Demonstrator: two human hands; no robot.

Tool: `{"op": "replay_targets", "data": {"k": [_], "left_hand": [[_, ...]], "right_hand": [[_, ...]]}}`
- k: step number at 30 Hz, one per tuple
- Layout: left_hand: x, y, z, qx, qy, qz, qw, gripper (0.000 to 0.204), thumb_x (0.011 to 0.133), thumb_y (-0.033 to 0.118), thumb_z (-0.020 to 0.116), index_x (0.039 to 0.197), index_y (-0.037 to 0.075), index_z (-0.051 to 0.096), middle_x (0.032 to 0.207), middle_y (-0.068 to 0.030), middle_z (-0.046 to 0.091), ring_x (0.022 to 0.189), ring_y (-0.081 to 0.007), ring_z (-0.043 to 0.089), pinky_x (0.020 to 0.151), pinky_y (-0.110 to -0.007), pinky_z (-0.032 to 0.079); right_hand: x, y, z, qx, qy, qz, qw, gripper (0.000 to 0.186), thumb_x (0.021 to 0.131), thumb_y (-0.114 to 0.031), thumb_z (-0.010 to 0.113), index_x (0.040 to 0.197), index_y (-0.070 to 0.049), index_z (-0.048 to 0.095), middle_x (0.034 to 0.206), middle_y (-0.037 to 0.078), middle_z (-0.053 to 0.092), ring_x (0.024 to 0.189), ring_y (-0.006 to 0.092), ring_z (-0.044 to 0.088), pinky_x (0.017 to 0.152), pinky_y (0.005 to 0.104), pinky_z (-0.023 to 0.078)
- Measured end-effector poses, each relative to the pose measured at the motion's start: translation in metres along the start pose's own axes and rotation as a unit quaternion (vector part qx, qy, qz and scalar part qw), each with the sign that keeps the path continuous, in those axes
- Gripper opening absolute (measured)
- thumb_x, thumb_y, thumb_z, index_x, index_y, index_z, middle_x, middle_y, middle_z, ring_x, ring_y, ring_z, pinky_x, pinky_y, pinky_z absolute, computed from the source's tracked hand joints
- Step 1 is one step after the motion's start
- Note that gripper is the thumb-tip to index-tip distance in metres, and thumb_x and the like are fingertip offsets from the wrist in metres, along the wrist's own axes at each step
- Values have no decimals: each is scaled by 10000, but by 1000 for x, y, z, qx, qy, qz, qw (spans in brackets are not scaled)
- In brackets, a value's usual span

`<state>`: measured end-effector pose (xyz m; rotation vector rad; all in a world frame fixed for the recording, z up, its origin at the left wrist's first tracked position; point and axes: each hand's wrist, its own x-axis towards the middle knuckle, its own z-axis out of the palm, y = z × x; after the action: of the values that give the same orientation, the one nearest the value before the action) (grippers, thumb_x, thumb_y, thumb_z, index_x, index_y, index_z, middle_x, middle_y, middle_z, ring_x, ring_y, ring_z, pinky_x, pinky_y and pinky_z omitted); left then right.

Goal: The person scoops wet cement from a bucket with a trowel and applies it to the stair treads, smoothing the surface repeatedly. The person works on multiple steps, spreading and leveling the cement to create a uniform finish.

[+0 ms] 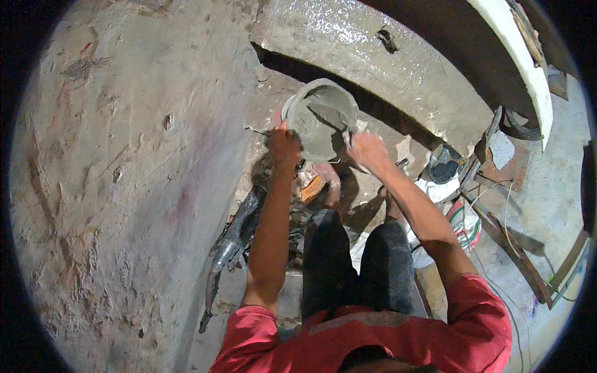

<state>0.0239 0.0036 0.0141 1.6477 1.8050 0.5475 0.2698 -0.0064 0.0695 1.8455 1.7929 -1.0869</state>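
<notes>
The left hand (pixel 285 149) is clasping a round, mortar-coated bowl (pixel 302 91) by its left side, its grip closed. Wet grey mortar (pixel 313 138) is lying inside. The right hand (pixel 368 150) is curling at the right rim; I cannot tell what its grip is holding.

I see a round, mortar-smeared bucket (pixel 318 83) at the far centre, its open mouth facing up toward me; inside, wet grey mortar (pixel 313 135) looks smooth near, unevenly hollowed far.
</notes>
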Motion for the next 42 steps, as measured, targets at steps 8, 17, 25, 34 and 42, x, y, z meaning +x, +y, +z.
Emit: {"op": "replay_targets", "data": {"k": [8, 17, 25, 34, 42], "left_hand": [[8, -19, 1, -10, -38, 19, 999, 407, 838, 8, 566, 1244, 23, 582, 1071, -215, 601, 1027, -417, 571, 892, -513, 459], [6, -14, 1, -21, -29, -16, 999, 388, 813, -46, 584, 1196, 0, 622, 1061, -218, 631, 1050, -406, 595, 918, -468, 486], [3, -24, 13, -67, -8, -12, 998, 372, 848, -37, 585, 1215, 6, 621, 1221, -212, 623, 1147, -400, 589, 1009, -443, 469], [9, -3, -1, -78, -72, -58, 993, 397, 862, -32, 552, 1239, 65, 632, 1261, -165, 607, 1177, -385, 582, 999, -439, 472], [15, -5, 0, -72, -109, 62, 990, 483, 829, -55, 581, 1293, 74, 604, 1240, -192, 608, 1172, -397, 576, 1005, -440, 470]], "right_hand": [[61, 1, 44, -77, -31, -80, 993, 341, 923, -221, 518, 1046, 38, 702, 1021, 240, 714, 950, 385, 711, 830, 478, 578], [67, 7, 25, -93, -102, -132, 982, 290, 896, -209, 551, 955, 4, 739, 997, 251, 714, 956, 391, 710, 836, 472, 582], [56, 9, 25, -50, -113, -109, 986, 259, 867, -182, 578, 957, -5, 745, 990, 222, 722, 939, 399, 711, 823, 475, 586], [37, -5, 39, 1, -191, -122, 974, 240, 839, -194, 625, 933, -1, 731, 934, 240, 713, 910, 389, 706, 798, 459, 579], [30, -14, 35, 220, -234, 62, 945, 406, 974, -337, 523, 988, 42, 666, 904, 267, 686, 836, 430, 682, 731, 501, 549]]}}
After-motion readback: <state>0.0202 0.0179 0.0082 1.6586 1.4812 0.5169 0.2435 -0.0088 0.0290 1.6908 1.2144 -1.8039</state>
